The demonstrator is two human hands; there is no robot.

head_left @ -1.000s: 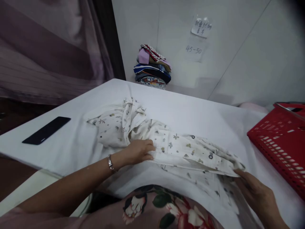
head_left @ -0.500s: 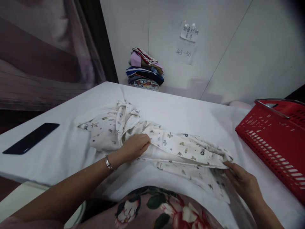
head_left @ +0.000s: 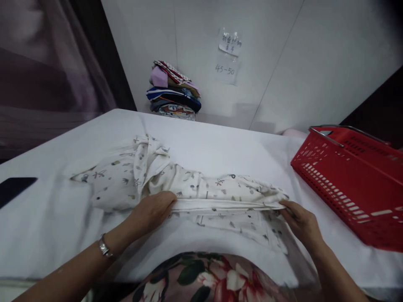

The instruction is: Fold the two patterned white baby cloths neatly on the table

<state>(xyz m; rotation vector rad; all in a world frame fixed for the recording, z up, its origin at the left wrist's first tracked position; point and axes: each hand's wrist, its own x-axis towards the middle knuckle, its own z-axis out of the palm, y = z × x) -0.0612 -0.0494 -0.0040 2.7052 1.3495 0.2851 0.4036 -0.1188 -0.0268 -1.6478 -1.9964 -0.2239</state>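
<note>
My left hand (head_left: pixel 154 212) and right hand (head_left: pixel 300 220) are both closed, each pinching an edge of the patterned cloth (head_left: pixel 201 186), rumpled across the white table (head_left: pixel 201 144), the basket (head_left: pixel 349 180) near my right.

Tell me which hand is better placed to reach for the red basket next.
Likely the right hand: it pinches the patterned cloth at the end nearer the red basket, while the left hand holds farther away.

Wall (head_left: pixel 267 50), beyond the fingers: a lower paper slip (head_left: pixel 226 70) is displaying handwritten "45-50". Directly above it, an upper paper slip (head_left: pixel 230 44) is bearing handwritten Chinese characters, the first line too blurred for certain reading.
</note>
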